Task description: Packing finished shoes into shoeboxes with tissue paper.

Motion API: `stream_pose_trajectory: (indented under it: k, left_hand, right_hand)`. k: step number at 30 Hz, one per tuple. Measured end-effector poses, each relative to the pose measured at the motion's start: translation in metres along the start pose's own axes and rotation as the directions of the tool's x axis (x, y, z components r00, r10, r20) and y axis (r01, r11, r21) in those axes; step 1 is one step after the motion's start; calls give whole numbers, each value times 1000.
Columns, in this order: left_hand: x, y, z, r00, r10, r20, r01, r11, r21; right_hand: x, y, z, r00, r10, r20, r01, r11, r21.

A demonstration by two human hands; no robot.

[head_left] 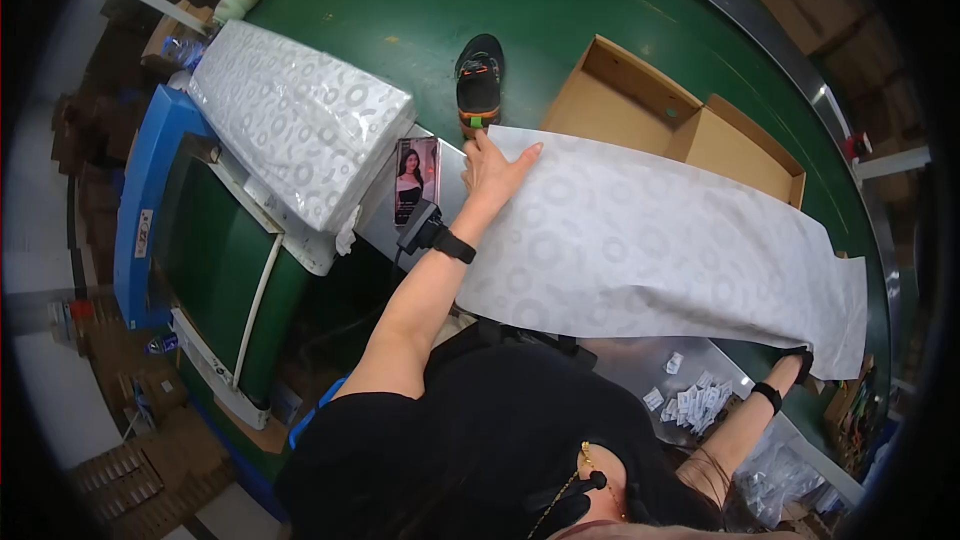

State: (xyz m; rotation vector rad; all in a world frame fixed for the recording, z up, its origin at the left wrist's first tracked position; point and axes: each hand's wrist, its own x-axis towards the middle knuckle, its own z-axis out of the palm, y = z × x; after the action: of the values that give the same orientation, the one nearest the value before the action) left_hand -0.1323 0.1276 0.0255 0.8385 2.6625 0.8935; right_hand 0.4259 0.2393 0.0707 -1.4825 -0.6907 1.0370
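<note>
A long sheet of white wrapping paper (650, 230) with grey ring prints stretches across in front of me. My left hand (490, 175) rests at the sheet's far left corner, thumb spread away from the other fingers. Those fingertips reach the heel of a black and orange shoe (480, 85), which lies on the green belt with its toe pointing away. At the sheet's near right edge is my right hand (799, 366), largely covered by the paper, so its fingers are hidden. Behind the sheet sits an open brown cardboard shoebox (625, 90), partly covered by it.
A wrapped stack of printed paper (300, 110) stands at the left, beside a blue-sided machine frame (150, 210). A phone (416, 180) showing a picture lies near my left wrist. Small white sachets (697, 402) are heaped on the metal table, with clear plastic bags (775, 480) nearby.
</note>
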Motion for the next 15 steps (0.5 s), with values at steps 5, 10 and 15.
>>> stream_pose_trajectory:
  k: [5,10,15]
  left_hand:
    - [9,-8,14,944,160,287,-90,966,-244]
    - [16,31,15,900,417,126,-346,860,-375]
    - [103,65,-15,880,473,-40,-466,843,-269]
  right_hand:
    - [53,1,5,954,268,132,-288,944,161]
    - [98,16,-15,950,307,49,-310,925,221]
    - [48,29,55,999,-44,-27,41,991,-126]
